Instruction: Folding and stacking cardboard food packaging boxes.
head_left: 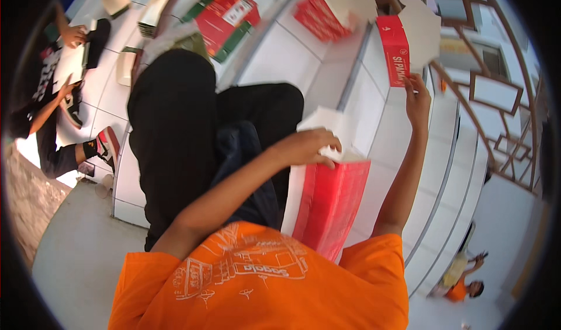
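Observation:
My left hand point(307, 146) grips the upper edge of a red and white cardboard box point(333, 204), which stands on end between my lap and the tiled step, with white flaps at its top. My right arm is stretched out to the far right. Its hand point(418, 99) pinches the lower edge of another red and white box point(394, 47), a partly folded one held up with its broad white flap on the right. The lower end of the first box is hidden behind my orange shirt.
Red boxes point(324, 14) sit on the upper step, and red and green cartons point(228, 20) lie beyond my knees. At the left a person's hands point(73, 36) hold a pale carton. White tiled steps point(380, 120) run past my right side towards a brown railing point(467, 105).

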`<action>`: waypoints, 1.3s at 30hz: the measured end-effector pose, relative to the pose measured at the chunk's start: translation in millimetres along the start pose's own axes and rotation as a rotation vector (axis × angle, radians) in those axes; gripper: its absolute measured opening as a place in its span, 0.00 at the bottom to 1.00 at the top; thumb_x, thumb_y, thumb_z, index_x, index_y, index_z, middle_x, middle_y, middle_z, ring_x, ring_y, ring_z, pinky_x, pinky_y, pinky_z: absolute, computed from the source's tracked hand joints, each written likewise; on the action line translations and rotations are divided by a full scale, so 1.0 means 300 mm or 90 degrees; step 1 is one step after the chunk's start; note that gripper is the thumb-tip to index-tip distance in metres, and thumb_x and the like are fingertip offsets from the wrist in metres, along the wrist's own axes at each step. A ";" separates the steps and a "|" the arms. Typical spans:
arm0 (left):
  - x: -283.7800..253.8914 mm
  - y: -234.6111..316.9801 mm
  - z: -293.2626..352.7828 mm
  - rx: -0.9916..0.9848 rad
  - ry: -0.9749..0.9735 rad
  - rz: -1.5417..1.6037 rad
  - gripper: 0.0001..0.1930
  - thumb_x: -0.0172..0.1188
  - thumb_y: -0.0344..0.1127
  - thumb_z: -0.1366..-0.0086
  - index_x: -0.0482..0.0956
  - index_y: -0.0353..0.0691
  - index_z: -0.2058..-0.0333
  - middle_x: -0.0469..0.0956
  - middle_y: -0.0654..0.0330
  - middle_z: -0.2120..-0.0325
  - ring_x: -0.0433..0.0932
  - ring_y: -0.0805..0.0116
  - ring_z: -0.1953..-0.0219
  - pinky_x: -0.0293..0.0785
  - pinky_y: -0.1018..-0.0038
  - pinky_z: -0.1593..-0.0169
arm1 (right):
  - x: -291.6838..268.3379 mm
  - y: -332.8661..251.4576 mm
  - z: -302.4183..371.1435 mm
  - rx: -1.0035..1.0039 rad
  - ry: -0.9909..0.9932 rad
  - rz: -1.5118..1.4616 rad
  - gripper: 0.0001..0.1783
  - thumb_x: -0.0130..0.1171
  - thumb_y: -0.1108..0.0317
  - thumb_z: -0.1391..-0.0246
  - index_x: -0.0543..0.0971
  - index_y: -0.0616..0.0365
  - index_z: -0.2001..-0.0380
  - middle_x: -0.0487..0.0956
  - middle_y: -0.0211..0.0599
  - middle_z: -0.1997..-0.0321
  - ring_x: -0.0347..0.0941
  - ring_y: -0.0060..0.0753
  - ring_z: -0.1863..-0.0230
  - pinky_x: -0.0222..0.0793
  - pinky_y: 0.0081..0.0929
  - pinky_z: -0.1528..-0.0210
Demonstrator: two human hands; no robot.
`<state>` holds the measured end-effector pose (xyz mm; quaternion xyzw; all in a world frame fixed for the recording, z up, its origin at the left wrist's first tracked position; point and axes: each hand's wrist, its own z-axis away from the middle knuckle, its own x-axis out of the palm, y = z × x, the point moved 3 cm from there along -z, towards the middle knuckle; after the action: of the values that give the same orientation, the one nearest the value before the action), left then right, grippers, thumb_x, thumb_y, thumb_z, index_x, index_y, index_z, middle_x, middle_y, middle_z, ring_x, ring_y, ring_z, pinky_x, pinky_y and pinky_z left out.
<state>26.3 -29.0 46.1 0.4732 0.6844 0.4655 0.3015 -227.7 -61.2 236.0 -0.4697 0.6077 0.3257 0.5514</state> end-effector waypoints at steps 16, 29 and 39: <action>0.017 -0.026 0.114 -0.078 -0.047 0.085 0.22 0.80 0.36 0.54 0.82 0.35 0.62 0.75 0.60 0.65 0.76 0.67 0.60 0.73 0.72 0.55 | 0.196 0.074 0.537 0.074 -0.249 -0.523 0.10 0.51 0.69 0.31 0.77 0.66 0.57 0.80 0.35 0.63 0.73 0.22 0.58 0.68 0.24 0.49; -0.050 0.001 0.144 -0.048 0.031 -0.059 0.15 0.77 0.28 0.50 0.84 0.35 0.64 0.84 0.58 0.66 0.82 0.66 0.61 0.77 0.73 0.55 | 0.214 0.040 0.520 0.004 -0.397 -0.348 0.18 0.51 0.76 0.34 0.81 0.56 0.45 0.85 0.44 0.54 0.81 0.35 0.56 0.77 0.30 0.52; -0.014 -0.020 0.141 -0.099 0.078 -0.060 0.13 0.76 0.33 0.47 0.83 0.38 0.65 0.82 0.58 0.67 0.81 0.68 0.63 0.74 0.74 0.57 | 0.148 -0.093 0.484 -0.074 -0.277 -0.298 0.17 0.60 0.67 0.39 0.83 0.55 0.48 0.80 0.43 0.52 0.78 0.39 0.51 0.73 0.34 0.46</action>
<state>61.6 -18.7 24.4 0.3862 0.6848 0.5309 0.3163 -146.8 52.4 170.1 -0.5465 0.3312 0.3168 0.7009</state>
